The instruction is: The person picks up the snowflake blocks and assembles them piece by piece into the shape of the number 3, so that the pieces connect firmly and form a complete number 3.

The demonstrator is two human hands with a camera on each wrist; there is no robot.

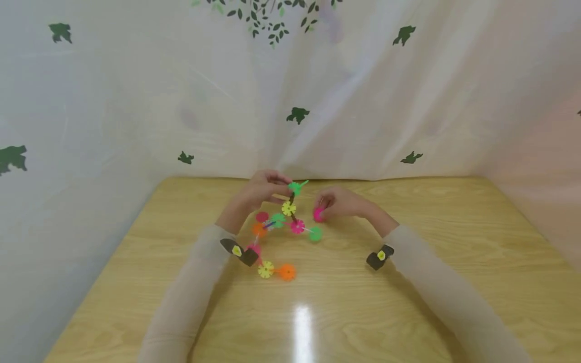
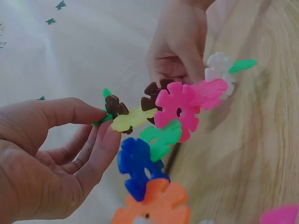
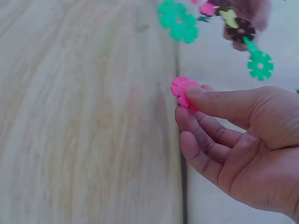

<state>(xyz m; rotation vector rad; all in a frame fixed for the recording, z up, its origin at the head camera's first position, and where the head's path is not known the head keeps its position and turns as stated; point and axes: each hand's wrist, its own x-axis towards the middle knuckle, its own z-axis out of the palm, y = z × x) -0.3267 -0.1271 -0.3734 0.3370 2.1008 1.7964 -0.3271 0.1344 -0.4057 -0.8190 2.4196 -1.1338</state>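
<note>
A chain of interlocking plastic flower discs hangs over the table in the head view, with a pink disc [image 1: 297,226] where it branches. My left hand [image 1: 268,189] pinches a green disc [image 2: 103,117] at the chain's upper end between thumb and fingers. Brown and yellow discs [image 2: 133,120] follow it, then green, a blue disc [image 2: 137,168] and an orange disc [image 2: 156,203]. To the right, my right hand [image 1: 340,201] pinches a separate pink flower disc [image 3: 183,91] between thumb and index finger, apart from the chain. Its other fingers are loosely curled.
A wooden table [image 1: 363,312] spreads below both hands. Its far edge meets a pale curtain [image 1: 354,116] printed with green birds and leaves. A red-pink disc [image 1: 262,217] shows beside my left wrist. The chain's near end is an orange disc [image 1: 287,272].
</note>
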